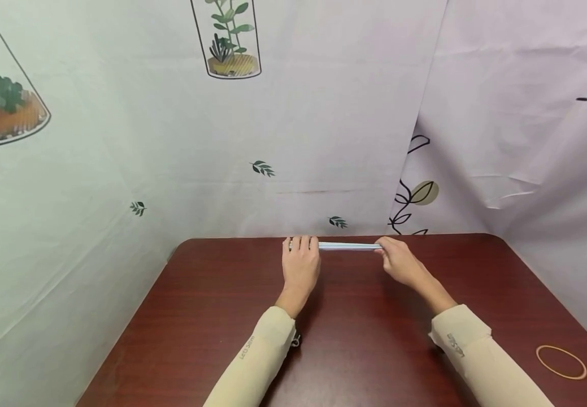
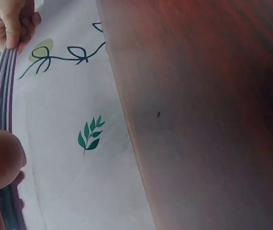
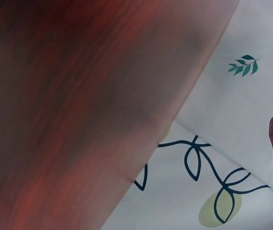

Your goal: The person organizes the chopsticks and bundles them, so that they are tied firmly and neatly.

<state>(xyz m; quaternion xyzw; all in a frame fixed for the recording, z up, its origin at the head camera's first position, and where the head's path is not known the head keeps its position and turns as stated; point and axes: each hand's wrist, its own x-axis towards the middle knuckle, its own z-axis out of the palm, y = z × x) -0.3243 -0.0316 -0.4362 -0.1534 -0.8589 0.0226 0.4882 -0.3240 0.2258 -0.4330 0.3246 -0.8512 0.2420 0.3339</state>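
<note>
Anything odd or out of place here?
Nothing visibly spilled or damaged. Slightly odd: the yellow band lies alone on the table, at right, apart from the sticks held by the left hand and right hand.

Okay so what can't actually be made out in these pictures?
- Head view: left part of the sticks, mostly covered by the left hand; right tips, hidden in the right hand.
- Left wrist view: stick count, because they overlap; a dark mark on the table, too small.
- Right wrist view: most of the right hand, cut off by the right edge.
</note>
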